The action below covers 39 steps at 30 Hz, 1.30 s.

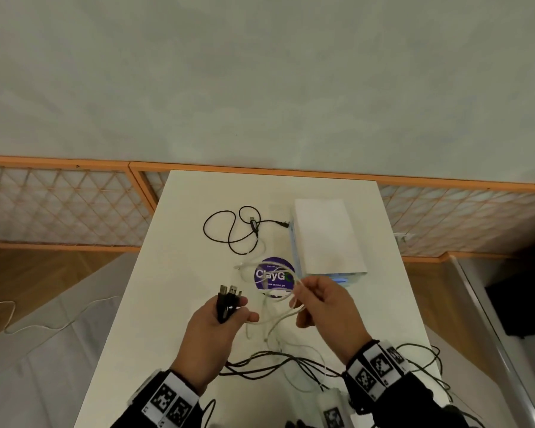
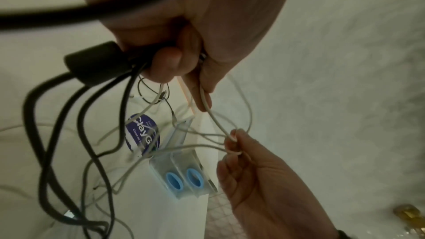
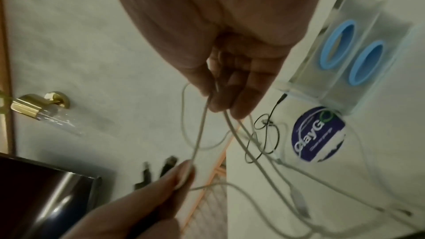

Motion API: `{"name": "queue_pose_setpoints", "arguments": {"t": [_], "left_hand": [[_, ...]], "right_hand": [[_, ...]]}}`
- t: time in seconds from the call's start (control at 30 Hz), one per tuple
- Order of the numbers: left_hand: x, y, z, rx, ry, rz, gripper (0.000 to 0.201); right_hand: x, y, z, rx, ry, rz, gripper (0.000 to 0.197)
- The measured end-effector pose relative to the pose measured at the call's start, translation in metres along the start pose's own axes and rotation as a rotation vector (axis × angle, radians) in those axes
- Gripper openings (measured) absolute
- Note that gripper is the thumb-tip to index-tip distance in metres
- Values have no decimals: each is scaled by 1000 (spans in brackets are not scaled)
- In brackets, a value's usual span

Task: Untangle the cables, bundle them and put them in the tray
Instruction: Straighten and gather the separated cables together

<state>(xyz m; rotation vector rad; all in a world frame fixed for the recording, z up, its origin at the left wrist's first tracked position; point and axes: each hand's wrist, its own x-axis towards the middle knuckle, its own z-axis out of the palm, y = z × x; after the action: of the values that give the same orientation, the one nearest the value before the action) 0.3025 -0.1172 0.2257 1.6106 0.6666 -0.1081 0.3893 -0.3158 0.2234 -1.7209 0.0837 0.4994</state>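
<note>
While the white cable [image 1: 286,315] hung slack between both hands above the table [image 1: 179,261], its loose loops trailed down toward the near edge. Right hand [image 1: 328,307] pinched a loop of it between thumb and fingertips, other fingers loosely curled. Left hand [image 1: 212,332] was closed round a bunch of black cables [image 1: 226,304], plugs sticking up out of the fist, thumb and forefinger also nipping the white cable. More black cable lay tangled at the table's near edge. A separate thin black cable [image 1: 232,230] sat loosely coiled farther up the table, left of the clear tray [image 1: 328,236]. Tray was at the table's far right; two blue rings [image 2: 184,179] showed on its near end. Purple round sticker [image 1: 274,276] was just left of the tray's near corner.
</note>
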Motion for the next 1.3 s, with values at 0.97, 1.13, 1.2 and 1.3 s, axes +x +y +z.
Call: {"name": "queue_pose_setpoints", "arguments": {"t": [0.97, 1.13, 1.2, 1.3], "left_hand": [[-28, 52, -43, -172, -78, 192, 21], [-34, 55, -25, -81, -244, 225, 27], [-34, 58, -19, -87, -187, 247, 27], [-31, 67, -26, -144, -91, 275, 24]], "right_hand": [[-15, 2, 6, -559, -363, -312, 49], [-22, -30, 31, -284, -518, -290, 31], [-22, -36, 35, -249, -503, -296, 10], [-13, -19, 19, -402, -421, -338, 25]]}}
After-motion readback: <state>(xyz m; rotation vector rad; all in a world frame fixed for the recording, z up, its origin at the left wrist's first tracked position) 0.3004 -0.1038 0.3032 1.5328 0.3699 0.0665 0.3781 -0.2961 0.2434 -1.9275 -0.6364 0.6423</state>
